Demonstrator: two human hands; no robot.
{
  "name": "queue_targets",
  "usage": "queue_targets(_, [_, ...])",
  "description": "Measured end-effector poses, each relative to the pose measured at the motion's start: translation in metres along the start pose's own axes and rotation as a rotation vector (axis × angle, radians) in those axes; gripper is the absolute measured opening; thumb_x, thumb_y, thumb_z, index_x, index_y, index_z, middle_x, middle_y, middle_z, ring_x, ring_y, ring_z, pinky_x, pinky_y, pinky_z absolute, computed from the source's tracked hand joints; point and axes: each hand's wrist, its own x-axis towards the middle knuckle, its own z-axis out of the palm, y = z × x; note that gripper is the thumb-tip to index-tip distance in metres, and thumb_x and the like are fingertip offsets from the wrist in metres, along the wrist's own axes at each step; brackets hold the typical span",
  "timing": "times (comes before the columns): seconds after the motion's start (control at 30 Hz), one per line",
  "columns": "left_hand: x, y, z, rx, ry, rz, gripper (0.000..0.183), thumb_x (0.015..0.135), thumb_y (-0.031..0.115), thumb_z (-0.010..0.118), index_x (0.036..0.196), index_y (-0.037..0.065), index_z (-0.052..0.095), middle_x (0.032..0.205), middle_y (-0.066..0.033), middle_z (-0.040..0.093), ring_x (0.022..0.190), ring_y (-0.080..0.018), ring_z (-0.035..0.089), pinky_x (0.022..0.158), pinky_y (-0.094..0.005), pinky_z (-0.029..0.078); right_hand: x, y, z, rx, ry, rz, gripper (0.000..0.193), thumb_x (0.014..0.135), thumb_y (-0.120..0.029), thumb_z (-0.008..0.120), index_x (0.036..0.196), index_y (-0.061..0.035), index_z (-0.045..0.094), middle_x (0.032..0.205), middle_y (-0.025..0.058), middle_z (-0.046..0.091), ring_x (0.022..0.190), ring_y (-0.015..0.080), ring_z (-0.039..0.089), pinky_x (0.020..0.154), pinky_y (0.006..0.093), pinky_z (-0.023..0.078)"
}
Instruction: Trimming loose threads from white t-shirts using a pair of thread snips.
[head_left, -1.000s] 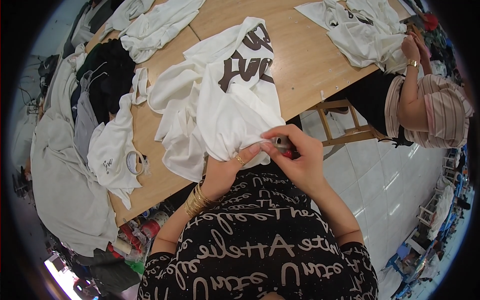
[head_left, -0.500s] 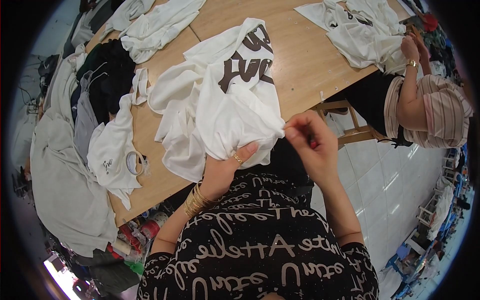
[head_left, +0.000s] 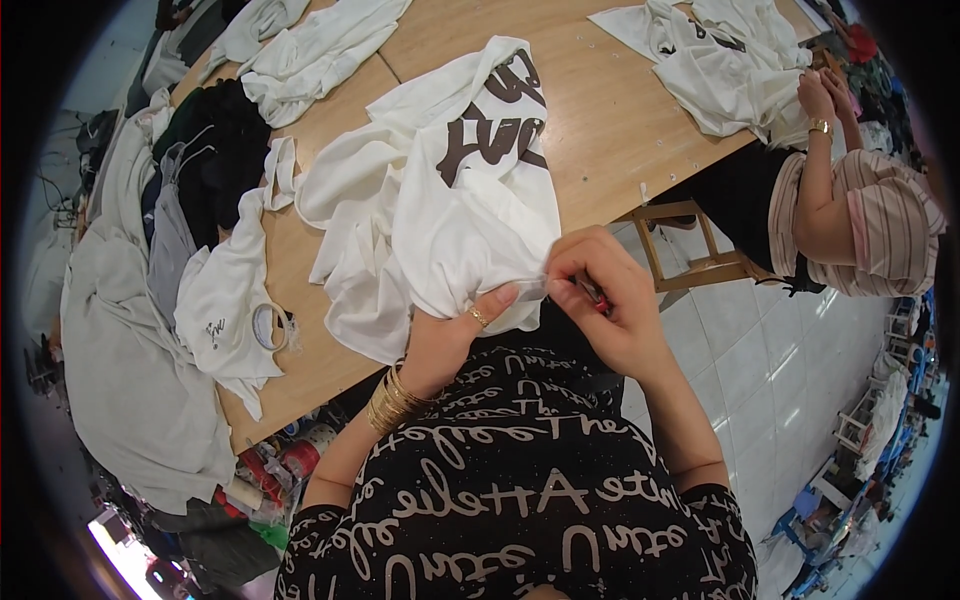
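Observation:
A white garment (head_left: 480,225) with large dark brown lettering lies bunched over the table's near edge, its hem drawn toward me. My left hand (head_left: 448,335), with a ring and several gold bangles, is closed on that hem, thumb on top and fingers hidden under the cloth. At the hem's right end, my right hand (head_left: 612,298) pinches the cloth edge between thumb and forefinger. A small red object (head_left: 601,301) shows inside the curled fingers of this hand; most of it is hidden, so its kind is unclear.
The wooden table (head_left: 600,130) bears a tape roll (head_left: 268,327) on a white cloth piece (head_left: 215,310). Grey and dark clothes (head_left: 130,330) hang over its left side. To the right, a co-worker (head_left: 850,210) handles another white garment (head_left: 715,75) beside a wooden stool (head_left: 700,250).
My right hand has shifted slightly left and down along the hem, nearer my left thumb. The stretched corner of cloth has slackened. My left hand stays in place.

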Motion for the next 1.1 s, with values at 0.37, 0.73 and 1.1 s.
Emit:
queue_targets(0.37, [0.012, 0.007, -0.03, -0.049, 0.128, -0.007, 0.038, 0.079, 0.004, 0.061, 0.114, 0.0, 0.049, 0.107, -0.0066, 0.057, 0.097, -0.0162, 0.054, 0.085, -0.0294, 0.043, -0.014, 0.063, -0.038, -0.639, 0.012, 0.286, 0.012, 0.08, -0.008, 0.057, 0.09, -0.0016, 0.052, 0.073, 0.0108, 0.054, 0.058, 0.022, 0.049, 0.056, 0.0284, 0.042])
queue_targets(0.73, [0.004, 0.01, -0.01, -0.128, 0.059, -0.023, 0.037, 0.077, 0.006, 0.065, 0.111, -0.001, 0.051, 0.103, -0.0053, 0.058, 0.093, -0.013, 0.054, 0.082, -0.0257, 0.042, 0.002, -0.007, 0.011, -0.047, 0.057, 0.188, 0.02, 0.073, -0.007, 0.068, 0.092, -0.0066, 0.062, 0.071, 0.002, 0.056, 0.056, 0.0069, 0.049, 0.051, 0.0193, 0.04])
queue_targets(1.1, [0.001, 0.011, -0.01, -0.062, 0.051, -0.016, 0.044, 0.076, 0.004, 0.064, 0.116, 0.0, 0.047, 0.107, -0.0057, 0.054, 0.097, -0.014, 0.051, 0.085, -0.0268, 0.04, 0.002, 0.006, 0.016, -0.072, 0.223, 0.179, 0.017, 0.077, -0.003, 0.061, 0.091, -0.0049, 0.052, 0.073, 0.0068, 0.057, 0.055, 0.016, 0.053, 0.05, 0.0255, 0.043])
